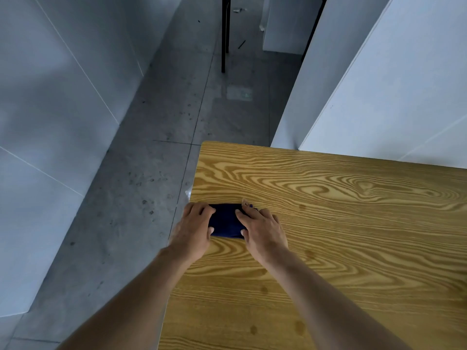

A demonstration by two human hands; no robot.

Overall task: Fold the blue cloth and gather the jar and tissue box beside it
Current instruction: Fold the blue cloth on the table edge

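- The blue cloth (225, 221) is lying folded small near the left edge of the wooden table (353, 223); no writing is readable.
- Your left hand (194, 228) is pressing flat on its left end, fingers spread.
- Your right hand (262, 229) is pressing its right end, fingers spread, thumb at the near edge.

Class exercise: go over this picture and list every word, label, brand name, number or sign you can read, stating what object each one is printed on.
None can be read.
blue cloth: plain dark fabric, no print visible; a small tag-like bit at its far right corner is too small to read.
wooden table: only wood grain and a few stains.
Pale patch on the floor: blurred, no legible text.
left hand and right hand: rest on the cloth, bare.
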